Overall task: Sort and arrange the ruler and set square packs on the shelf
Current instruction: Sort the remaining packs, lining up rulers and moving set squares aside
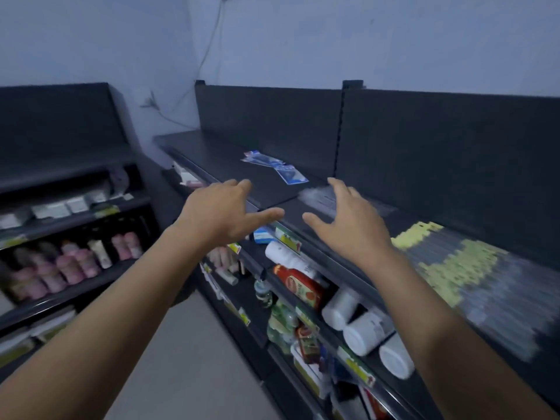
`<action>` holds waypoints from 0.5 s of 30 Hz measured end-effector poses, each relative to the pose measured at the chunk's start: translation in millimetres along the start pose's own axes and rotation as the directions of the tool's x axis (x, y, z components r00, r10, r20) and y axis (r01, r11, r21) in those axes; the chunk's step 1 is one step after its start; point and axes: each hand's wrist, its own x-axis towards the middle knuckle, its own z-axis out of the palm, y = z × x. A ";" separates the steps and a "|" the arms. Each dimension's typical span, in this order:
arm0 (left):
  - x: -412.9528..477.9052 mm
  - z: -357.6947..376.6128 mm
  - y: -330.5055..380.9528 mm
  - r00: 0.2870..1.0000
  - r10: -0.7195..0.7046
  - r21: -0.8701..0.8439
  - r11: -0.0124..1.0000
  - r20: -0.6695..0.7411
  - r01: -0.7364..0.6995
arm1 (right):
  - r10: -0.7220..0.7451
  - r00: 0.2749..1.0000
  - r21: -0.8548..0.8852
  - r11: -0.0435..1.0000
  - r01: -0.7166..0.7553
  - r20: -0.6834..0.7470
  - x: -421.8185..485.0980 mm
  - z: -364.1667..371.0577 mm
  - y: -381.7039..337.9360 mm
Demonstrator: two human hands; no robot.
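- Two hands, both bare, reach out over the front edge of the top shelf; neither holds anything.
- Left hand: palm down, fingers spread, thumb pointing right toward the other hand; above the shelf's front lip, apart from every pack.
- Right hand: palm down, fingers spread and slightly bent, thumb pointing left; fingertips at the near edge of a clear pack; blur hides whether they touch it.
- Clear pack: one, flat on the top shelf, just right of the seam between two shelf boards; heavily smeared, contents unreadable.
- Blue-and-white packs: small overlapping cluster, flat on the top shelf, beyond both hands, near the dark back panel.
- Yellow-and-clear packs: wide spread, flat on the right section of the top shelf, to the right of the right hand; blurred, count not readable.
- White bottles: several, lying on their sides on a lower shelf, round ends toward the aisle.
- Red sauce bottle: one, lying just left of the white bottles on the same lower shelf.
- Pink bottles: rows, upright, on a separate shelving unit at the left.
- Cable: one, hanging down the pale wall at the corner.
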 end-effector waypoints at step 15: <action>178.2 85.8 -165.1 0.985 -0.103 0.046 0.994 0.137 0.098 | 0.050 0.993 0.078 0.995 -0.058 0.110 223.7 162.5 -51.8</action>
